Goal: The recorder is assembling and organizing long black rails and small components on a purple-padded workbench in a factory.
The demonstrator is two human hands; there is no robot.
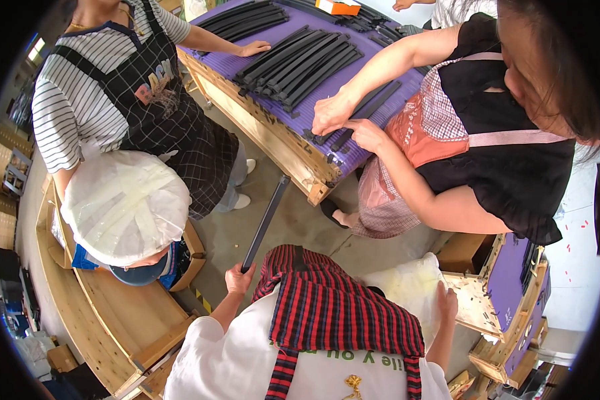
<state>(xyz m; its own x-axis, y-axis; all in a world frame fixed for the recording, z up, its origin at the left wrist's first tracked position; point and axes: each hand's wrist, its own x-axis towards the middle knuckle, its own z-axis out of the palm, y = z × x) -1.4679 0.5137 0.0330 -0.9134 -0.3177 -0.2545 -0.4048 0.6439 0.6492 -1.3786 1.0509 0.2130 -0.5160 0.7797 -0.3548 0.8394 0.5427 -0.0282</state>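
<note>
My left hand [238, 279] is closed round the lower end of a long black strip [265, 223], which slants up and away over the floor toward the table corner. My right hand [447, 303] grips the right edge of a pale, plastic-wrapped pad [410, 283], partly hidden behind my striped apron [340, 300]. Ahead, a bundle of black strips [300, 67] lies on the purple-covered table [283, 123]. A co-worker at the right bends over that table with both hands [350, 123] on black strips near its corner.
At the left, another co-worker in a checked apron [167, 120] holds a round white wrapped pad [127, 207] and rests a hand on the table. Wooden crates [123, 320] stand at the lower left. A second purple-topped table [510, 287] is at the right.
</note>
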